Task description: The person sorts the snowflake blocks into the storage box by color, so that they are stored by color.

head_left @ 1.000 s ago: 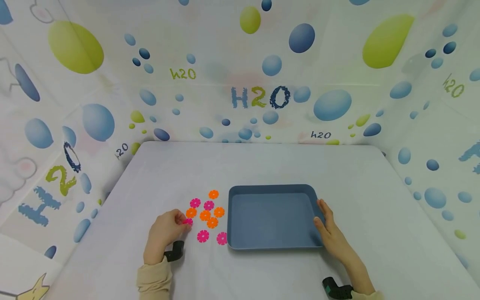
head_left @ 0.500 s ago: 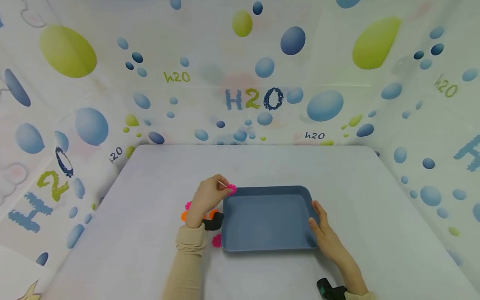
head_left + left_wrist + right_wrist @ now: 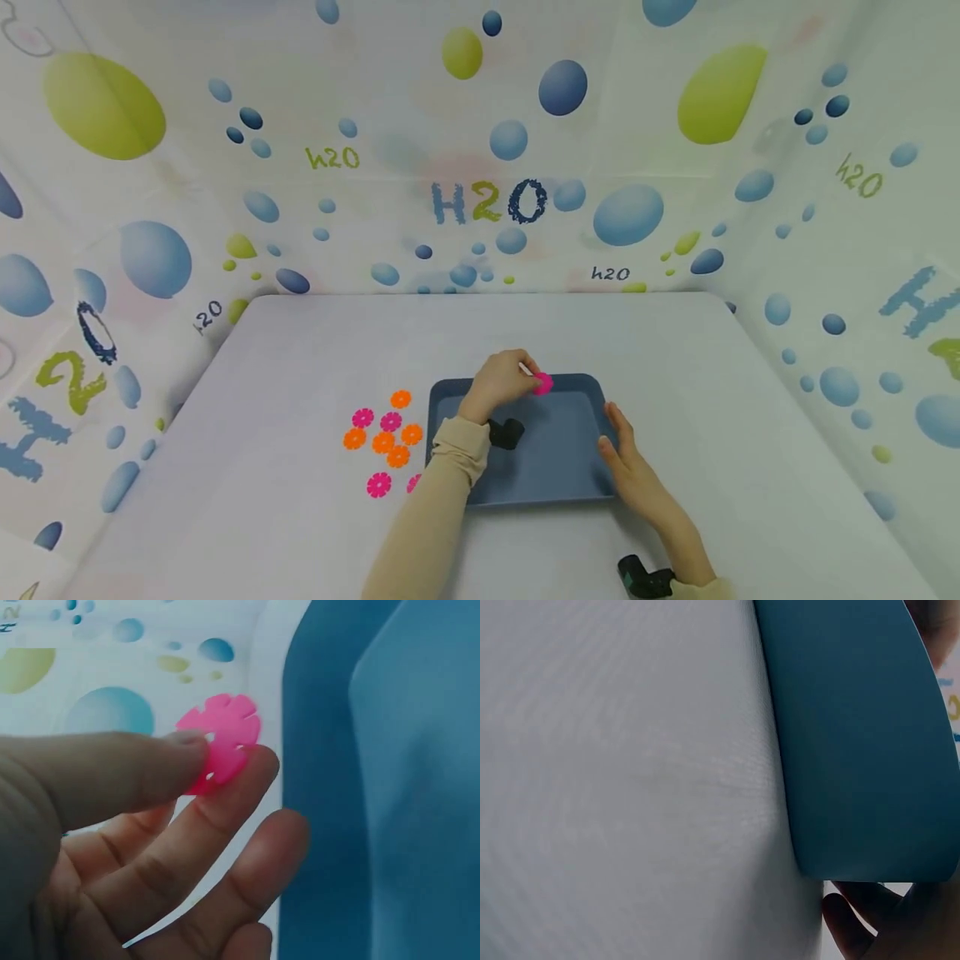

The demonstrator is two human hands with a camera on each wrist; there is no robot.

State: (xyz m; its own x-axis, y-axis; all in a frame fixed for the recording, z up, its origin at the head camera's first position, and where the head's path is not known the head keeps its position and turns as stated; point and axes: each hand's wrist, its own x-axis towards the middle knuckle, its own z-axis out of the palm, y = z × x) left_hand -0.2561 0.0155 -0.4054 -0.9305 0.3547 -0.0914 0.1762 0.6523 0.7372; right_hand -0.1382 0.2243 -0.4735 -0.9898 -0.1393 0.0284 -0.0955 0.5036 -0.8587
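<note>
Over the far part of a blue-grey rectangular tray (image 3: 558,458), my left hand (image 3: 498,387) holds a pink notched plastic disc (image 3: 544,383). The left wrist view shows the disc (image 3: 234,735) pinched between thumb and fingertips, its slotted edge sticking out. My right hand (image 3: 637,477) is at the tray's right side, fingers extended along the rim and thumb over the edge. In the right wrist view, part of the right hand (image 3: 870,919) shows beside the tray's outer wall (image 3: 862,742). My left forearm covers part of the tray's left side.
Left of the tray, several loose orange discs (image 3: 383,442) and pink discs (image 3: 378,485) lie flat on the white tablecloth (image 3: 247,500). One pink disc (image 3: 413,482) is partly hidden by my left sleeve. A printed curtain (image 3: 390,125) stands behind and at both sides.
My left hand has taken the pink disc from the group on the cloth and carried it right, over the tray. My right hand stays at the tray's side. The head view has shifted slightly.
</note>
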